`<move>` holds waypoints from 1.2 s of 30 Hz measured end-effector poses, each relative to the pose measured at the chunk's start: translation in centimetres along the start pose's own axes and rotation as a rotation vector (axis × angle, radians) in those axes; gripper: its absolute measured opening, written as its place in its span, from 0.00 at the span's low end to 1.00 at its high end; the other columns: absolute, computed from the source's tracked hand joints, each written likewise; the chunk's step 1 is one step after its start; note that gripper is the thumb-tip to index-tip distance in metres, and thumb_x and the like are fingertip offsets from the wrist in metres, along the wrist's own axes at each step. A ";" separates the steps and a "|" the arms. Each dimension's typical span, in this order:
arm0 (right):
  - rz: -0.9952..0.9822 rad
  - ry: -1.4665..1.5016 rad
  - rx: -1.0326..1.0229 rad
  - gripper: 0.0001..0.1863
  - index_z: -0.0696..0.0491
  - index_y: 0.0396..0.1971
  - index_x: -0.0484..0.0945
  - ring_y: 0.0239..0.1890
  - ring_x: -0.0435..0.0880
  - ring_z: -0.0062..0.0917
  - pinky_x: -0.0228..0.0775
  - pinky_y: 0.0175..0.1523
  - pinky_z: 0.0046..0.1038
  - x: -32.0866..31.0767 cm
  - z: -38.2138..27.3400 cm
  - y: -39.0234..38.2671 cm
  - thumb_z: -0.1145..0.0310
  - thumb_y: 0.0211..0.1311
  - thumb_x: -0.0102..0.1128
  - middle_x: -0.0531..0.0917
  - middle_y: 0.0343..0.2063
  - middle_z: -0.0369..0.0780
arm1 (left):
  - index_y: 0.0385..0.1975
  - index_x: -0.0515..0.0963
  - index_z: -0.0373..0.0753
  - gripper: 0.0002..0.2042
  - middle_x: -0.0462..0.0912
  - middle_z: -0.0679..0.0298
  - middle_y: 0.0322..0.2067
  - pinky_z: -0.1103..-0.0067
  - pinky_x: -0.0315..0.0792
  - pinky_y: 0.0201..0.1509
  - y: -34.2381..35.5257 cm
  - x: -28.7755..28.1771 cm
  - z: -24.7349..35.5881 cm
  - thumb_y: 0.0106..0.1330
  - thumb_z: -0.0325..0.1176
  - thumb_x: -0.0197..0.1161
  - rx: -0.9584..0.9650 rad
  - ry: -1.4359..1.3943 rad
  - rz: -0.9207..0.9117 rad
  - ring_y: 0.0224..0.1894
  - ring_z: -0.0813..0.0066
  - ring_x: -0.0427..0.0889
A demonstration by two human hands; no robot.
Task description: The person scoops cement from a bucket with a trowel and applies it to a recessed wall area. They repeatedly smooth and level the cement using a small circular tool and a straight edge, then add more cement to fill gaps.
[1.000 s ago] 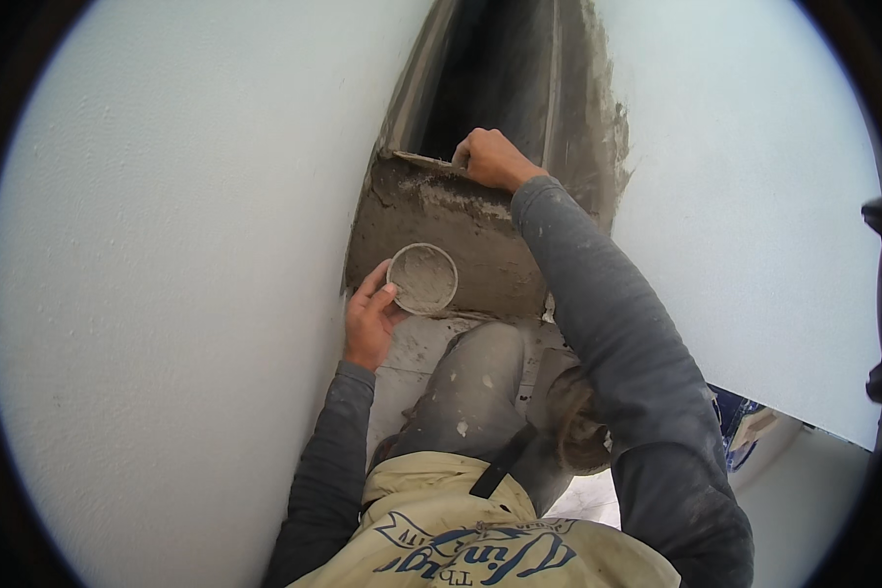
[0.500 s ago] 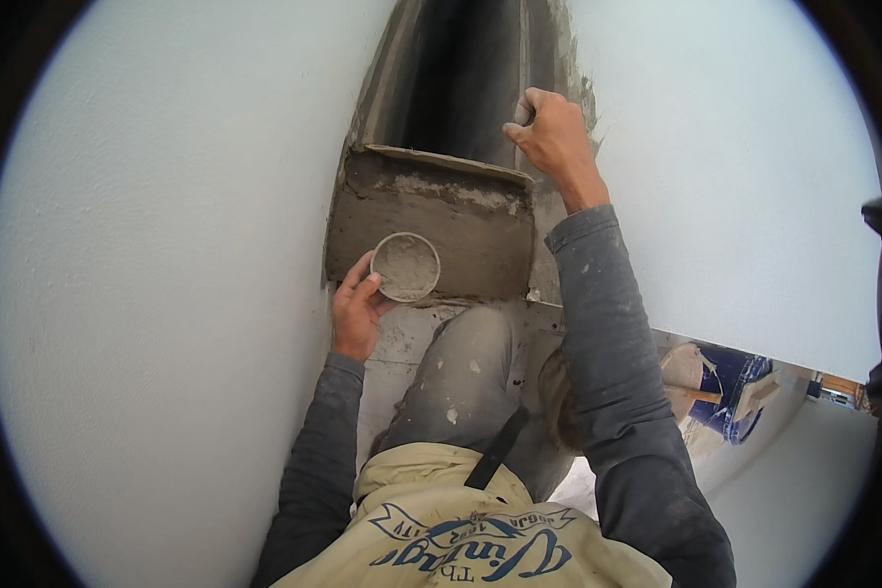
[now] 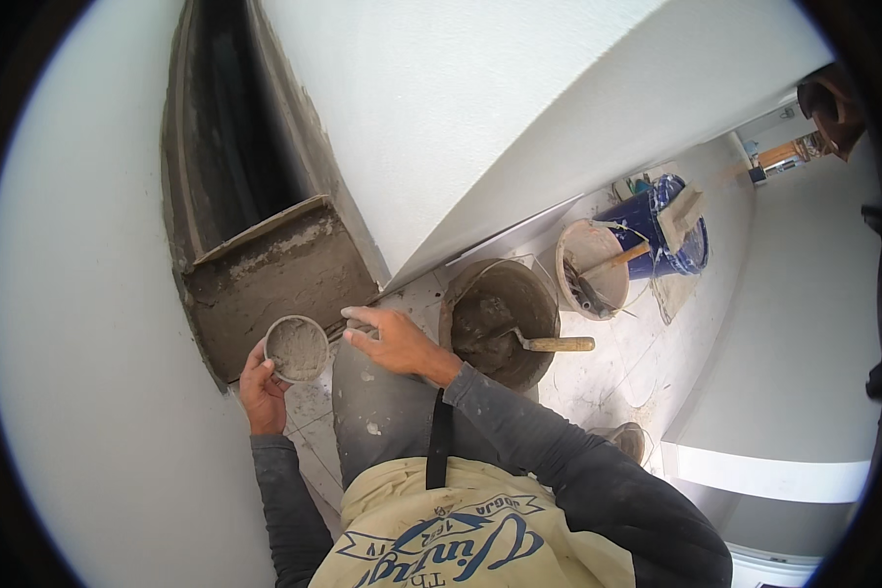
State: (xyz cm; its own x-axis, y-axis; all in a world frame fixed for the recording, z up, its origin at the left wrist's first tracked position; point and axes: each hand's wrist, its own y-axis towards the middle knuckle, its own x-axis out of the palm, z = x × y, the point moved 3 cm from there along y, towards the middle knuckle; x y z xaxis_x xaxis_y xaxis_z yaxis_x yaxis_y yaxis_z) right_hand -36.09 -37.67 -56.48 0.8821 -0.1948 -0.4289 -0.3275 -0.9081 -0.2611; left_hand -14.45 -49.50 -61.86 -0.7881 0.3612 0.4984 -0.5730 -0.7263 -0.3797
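Observation:
My left hand [image 3: 263,397] grips a small round cup [image 3: 297,349] by its side, full of grey-brown cement-like material. Beside it my right hand [image 3: 392,340] is over my knee, thumb and forefinger apart, with nothing visible between them; its other fingers are partly hidden. In front of the cup is a mortar-coated ledge [image 3: 274,284], below a dark narrow opening [image 3: 235,118] framed in rough grey mortar. To the right of my right hand sits a bucket [image 3: 544,304] of wet mortar. A trowel [image 3: 557,344] leans in it, its wooden handle over the rim.
A pale bucket [image 3: 610,240] with tools stands further right, next to a blue bucket [image 3: 694,257] with a mortar-smeared board on it. White walls [image 3: 88,294] rise on the left and ahead. A small container [image 3: 629,441] stands on the tiled floor [image 3: 598,392].
My right hand has come down from the opening's right edge to near the cup, its fingers spreading. My view has swung right, bringing the mortar bucket and trowel into sight. The left hand keeps the cup.

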 end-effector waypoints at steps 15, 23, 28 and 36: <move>0.646 0.874 0.162 0.23 0.66 0.56 0.73 0.42 0.84 0.25 0.81 0.47 0.27 -12.6 4.7 -29.8 0.77 0.61 0.63 0.84 0.44 0.47 | 0.62 0.68 0.30 0.27 0.80 0.53 0.51 0.75 0.79 0.50 -7.6 23.9 -5.0 0.69 0.41 0.61 -0.129 0.432 -0.689 0.49 0.68 0.82; 1.241 0.860 0.392 0.24 0.70 0.54 0.71 0.40 0.86 0.32 0.84 0.45 0.29 -15.1 23.2 -41.4 0.77 0.59 0.64 0.84 0.39 0.50 | 0.52 0.75 0.31 0.17 0.83 0.55 0.42 0.76 0.79 0.46 -4.0 17.8 -5.3 0.69 0.35 0.62 -0.027 0.621 -0.259 0.42 0.69 0.84; 1.379 1.070 0.528 0.27 0.76 0.55 0.66 0.43 0.85 0.37 0.85 0.47 0.33 -11.4 38.6 -37.9 0.79 0.58 0.61 0.81 0.42 0.55 | 0.48 0.77 0.32 0.15 0.83 0.57 0.41 0.77 0.79 0.45 -4.3 14.1 -5.7 0.68 0.36 0.64 -0.037 0.708 -0.188 0.41 0.72 0.84; 1.388 1.112 0.431 0.23 0.76 0.51 0.70 0.44 0.82 0.42 0.84 0.48 0.37 -8.9 47.9 -31.8 0.82 0.55 0.60 0.79 0.44 0.55 | 0.47 0.77 0.31 0.13 0.84 0.58 0.40 0.77 0.79 0.45 -6.3 14.2 -5.9 0.68 0.32 0.63 -0.043 0.758 -0.150 0.40 0.72 0.84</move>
State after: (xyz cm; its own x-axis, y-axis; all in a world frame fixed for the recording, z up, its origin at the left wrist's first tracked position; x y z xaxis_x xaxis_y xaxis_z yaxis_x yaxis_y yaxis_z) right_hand -49.76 10.68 -85.80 -0.3407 -0.9273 0.1552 -0.8291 0.2185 -0.5146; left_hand -23.38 -36.31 -57.02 -0.6310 0.7668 -0.1174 -0.6815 -0.6203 -0.3883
